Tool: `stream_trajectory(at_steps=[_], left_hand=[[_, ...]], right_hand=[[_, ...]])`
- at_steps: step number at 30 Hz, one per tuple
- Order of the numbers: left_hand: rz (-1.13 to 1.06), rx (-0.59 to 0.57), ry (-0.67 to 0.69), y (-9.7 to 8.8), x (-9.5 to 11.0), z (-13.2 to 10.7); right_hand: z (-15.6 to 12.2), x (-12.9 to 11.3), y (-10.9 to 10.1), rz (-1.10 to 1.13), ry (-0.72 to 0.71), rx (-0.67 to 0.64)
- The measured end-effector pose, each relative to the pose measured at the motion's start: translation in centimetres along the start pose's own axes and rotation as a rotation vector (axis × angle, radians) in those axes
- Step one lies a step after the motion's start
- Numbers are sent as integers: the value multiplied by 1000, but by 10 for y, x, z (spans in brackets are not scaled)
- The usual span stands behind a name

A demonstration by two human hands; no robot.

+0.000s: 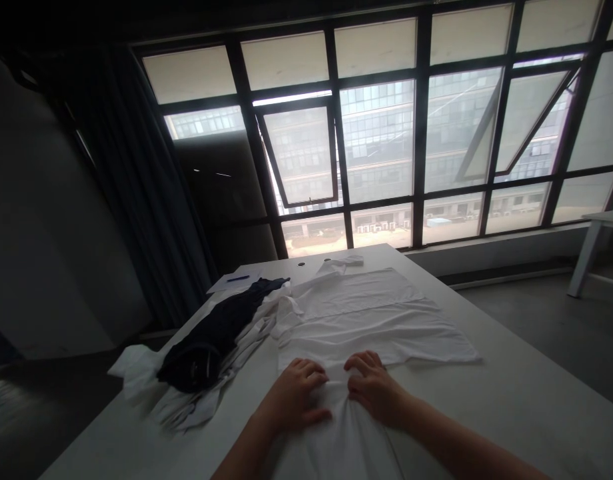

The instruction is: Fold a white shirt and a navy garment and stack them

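Nearest, at 6 o'clock, the L hand (292, 398) and R hand (374, 390) sit close together on a white shirt (366, 327), fingers half curled, a ridge of cloth rising btw them. Can't tell if they're pinching it or only pressing down; neither grip looks wide open. Best kept light and level on both sides, so the flat part ahead doesn't drag. Shirt's near end runs out of frame under the forearms, and its outline is hard to read white on a white table (511, 400). At 10 o'clock, a navy garment (201, 340) lies on a heap of white clothes (186, 407). At 11, a blue pen (237, 279) on paper (231, 285). At 12, a crumpled white cloth (339, 265), maybe the shirt's own sleeve, then a tall window (376, 133).
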State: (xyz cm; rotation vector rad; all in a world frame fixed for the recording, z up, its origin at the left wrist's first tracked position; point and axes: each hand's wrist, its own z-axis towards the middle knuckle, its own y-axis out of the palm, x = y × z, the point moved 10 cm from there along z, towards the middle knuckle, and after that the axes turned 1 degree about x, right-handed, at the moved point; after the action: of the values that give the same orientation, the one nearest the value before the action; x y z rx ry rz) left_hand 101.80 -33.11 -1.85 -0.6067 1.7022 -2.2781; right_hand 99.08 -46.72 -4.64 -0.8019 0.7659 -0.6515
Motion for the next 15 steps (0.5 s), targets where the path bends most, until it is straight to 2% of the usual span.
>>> stream_trajectory(at_steps=[4,6,8,10,13,15], left_hand=[[14,0,8,9,2,5],[43,11,-37,16,-5,7],[74,31,-75,22,-14,7],[102,75,-111,23,-25,6],[154,195,-214,14,-46,0],[195,264,-290,7,-60,-6]], right_hand=[[-1,27,-25,-72,146,240],[-1,31,-32,-90,171,286],[-1,27,-34,-83,162,275],[2,14,-28,-39,96,167],[0,-14,-3,46,-75,-139],[-6,-23,10,65,-122,-283]])
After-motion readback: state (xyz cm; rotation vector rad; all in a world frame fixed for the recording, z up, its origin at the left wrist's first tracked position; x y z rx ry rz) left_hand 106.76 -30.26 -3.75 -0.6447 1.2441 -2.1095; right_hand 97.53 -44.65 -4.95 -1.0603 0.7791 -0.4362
